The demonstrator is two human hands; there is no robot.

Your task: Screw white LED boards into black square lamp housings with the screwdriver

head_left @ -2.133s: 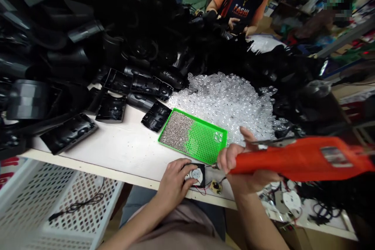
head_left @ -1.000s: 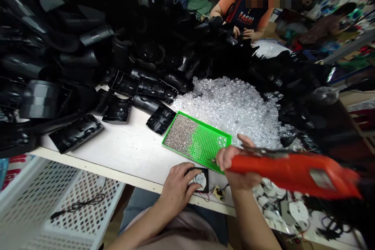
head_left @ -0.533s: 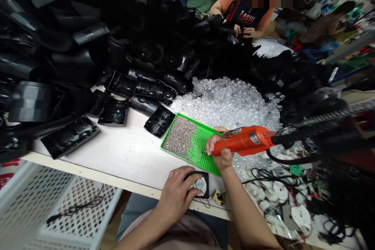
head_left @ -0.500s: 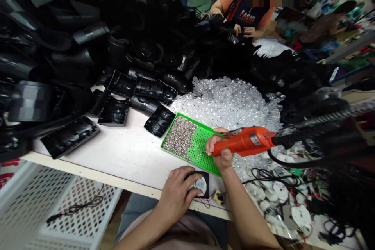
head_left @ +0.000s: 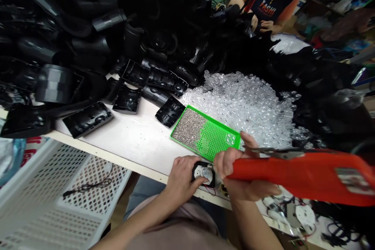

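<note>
My left hand (head_left: 185,175) grips a small black housing (head_left: 213,181) with a white and silver round motor (head_left: 205,173) in it, at the table's front edge. Thin red wires hang from the motor. My right hand (head_left: 234,168) is wrapped round an orange power screwdriver (head_left: 293,174), held nearly level, its tip end close to the motor's right side. Whether the tip touches is hard to see. Just behind both hands lies a green tray (head_left: 218,140) with small metal screws (head_left: 189,129) at its left end and a few clear pieces at its right.
Clear plastic rings (head_left: 243,101) are heaped behind the tray. Black plastic shells (head_left: 88,119) fill the left and back. A white crate (head_left: 70,179) stands below the table's left edge. White motor parts (head_left: 304,216) lie at right. Across the heap, a person's hands (head_left: 265,25) hold something dark.
My right hand has brought the orange screwdriver from over the tray down beside the motor. The view has shifted, and clear pieces now show in the tray's right end.
</note>
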